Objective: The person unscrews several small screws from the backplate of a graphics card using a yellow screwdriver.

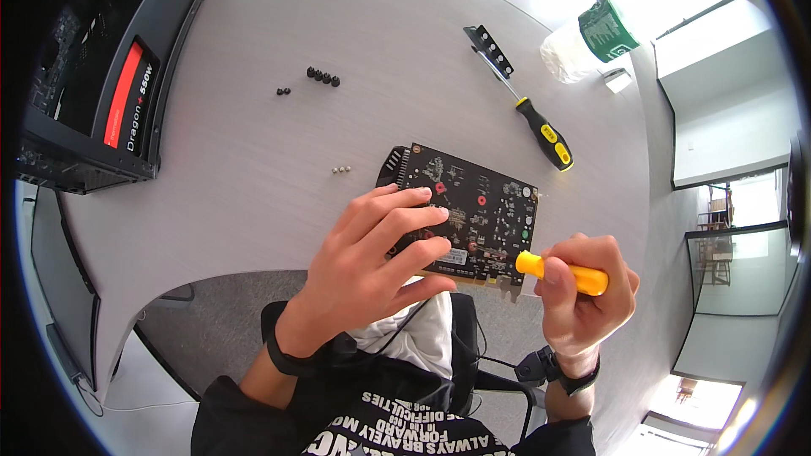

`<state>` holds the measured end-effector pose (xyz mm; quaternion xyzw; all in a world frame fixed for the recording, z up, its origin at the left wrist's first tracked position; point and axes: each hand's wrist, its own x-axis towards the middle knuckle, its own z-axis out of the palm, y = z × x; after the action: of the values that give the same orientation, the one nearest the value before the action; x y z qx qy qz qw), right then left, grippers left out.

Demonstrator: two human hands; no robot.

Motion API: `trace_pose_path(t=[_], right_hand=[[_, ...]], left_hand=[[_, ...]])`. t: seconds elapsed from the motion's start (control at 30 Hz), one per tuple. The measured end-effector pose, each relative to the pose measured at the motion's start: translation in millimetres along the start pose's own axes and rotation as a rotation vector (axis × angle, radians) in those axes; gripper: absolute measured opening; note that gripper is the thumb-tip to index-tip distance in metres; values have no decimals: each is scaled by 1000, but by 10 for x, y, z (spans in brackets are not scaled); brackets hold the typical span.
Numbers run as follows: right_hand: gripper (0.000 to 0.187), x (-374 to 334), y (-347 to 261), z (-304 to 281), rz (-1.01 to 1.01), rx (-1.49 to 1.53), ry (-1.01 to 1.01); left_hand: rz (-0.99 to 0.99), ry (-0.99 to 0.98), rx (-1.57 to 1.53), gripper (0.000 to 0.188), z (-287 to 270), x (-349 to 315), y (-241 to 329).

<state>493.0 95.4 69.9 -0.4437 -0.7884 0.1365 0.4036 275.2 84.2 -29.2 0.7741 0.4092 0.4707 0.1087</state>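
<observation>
A black graphics card (505,218) lies on the table's near edge with its circuit-board side up and its gold contacts toward me. My left hand (378,245) rests on its left part, fingers spread across the board. In my closed right hand (589,291), just right of the card, is a small screwdriver with a yellow handle (588,279). Its thin shaft points left over the lower part of the board, and the tip seems to meet a spot near the middle. Red-ringed holes (481,200) dot the board.
Small silver screws (340,170) and black screws (323,77) lie left of and beyond the card. A black-and-yellow screwdriver (545,133) touches a black slotted bracket (490,51) at the right. An open computer case (156,110) stands far left, a green-labelled bottle (604,29) far right.
</observation>
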Motion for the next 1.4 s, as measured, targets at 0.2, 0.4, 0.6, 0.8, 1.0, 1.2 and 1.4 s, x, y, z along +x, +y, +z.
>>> trace_pose_path(t=[0.2, 0.4, 0.6, 0.8, 1.0, 1.2, 1.4], right_hand=[[18, 95, -184, 22, 144, 9, -51], [17, 243, -318, -58, 259, -43, -220], [20, 471, -367, -100, 214, -27, -402], [14, 605, -356, -265, 132, -80, -582], [30, 694, -330, -396, -111, -89, -820], [34, 580, -454, -292, 32, -159, -655], [23, 562, -438, -250, 100, -354, -543]], left_hand=[[-7, -6, -6, 38, -3, -6, -8], [-13, -11, 0, 36, 4, -1, 0], [-9, -11, 18, 35, -15, 7, 3], [-9, -6, -7, 36, 1, 14, -3], [-10, 0, -16, 38, -3, -1, -5], [-18, 0, -12, 38, 9, -15, -4], [-85, -30, -7, 30, -87, 55, 157]])
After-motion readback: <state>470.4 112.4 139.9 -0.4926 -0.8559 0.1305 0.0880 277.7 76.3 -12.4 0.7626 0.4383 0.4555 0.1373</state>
